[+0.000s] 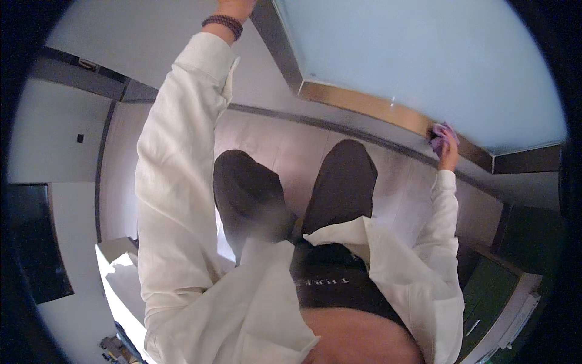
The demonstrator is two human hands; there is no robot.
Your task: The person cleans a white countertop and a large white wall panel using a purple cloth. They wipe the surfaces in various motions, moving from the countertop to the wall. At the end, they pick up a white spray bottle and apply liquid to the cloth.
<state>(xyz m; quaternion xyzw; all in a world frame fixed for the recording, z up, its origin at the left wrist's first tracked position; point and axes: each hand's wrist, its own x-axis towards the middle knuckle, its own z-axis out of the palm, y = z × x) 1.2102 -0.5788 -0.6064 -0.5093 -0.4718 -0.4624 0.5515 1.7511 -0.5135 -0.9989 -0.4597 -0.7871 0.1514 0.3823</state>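
Observation:
My right hand (449, 148) holds a crumpled purple cloth (440, 136) against the brown frame (363, 103) along the lower edge of a large pale blue panel (409, 50), which looks like frosted glass. My left hand (236, 7) reaches up to the top edge of the view, beside the frame's left upright; its fingers are cut off, so what it touches is hidden. A dark braided band is round the left wrist. Both arms wear white sleeves.
Beneath me is a light plank floor (291, 132) with dark skirting along the wall. A white box-like object (113, 273) stands at lower left. At lower right is a dark cabinet (489, 291) with a handle. A dark rectangular panel (34, 241) is at far left.

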